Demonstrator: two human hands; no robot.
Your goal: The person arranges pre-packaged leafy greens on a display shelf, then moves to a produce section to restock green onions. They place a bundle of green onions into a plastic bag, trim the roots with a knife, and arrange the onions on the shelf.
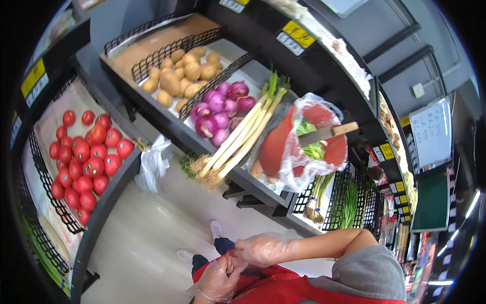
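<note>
In front of the red apron (262, 287), my two hands meet, both in clear plastic gloves. My left hand (220, 275) has its fingers bent, thumb and fingertips together. Against it rest the fingers of my right hand (265, 249), curled inward. Whether something thin is pinched between them is hidden. Beyond my hands, long leeks (243, 133) with rooty ends lie across the edge of a produce stand. Beside them a red bucket (275, 144), lined with a clear plastic bag (300, 176), holds green leaf trimmings (313, 148). A wooden-handled knife (326, 134) lies across the bucket.
Purple onions (216, 106) and potatoes (182, 76) fill sections split by black mesh dividers. Tomatoes (87, 159) lie on the left stand; a white plastic bag (153, 165) hangs at its corner. Bundled green onions (317, 201) sit at right. Pale floor tiles (140, 231) run between the stands.
</note>
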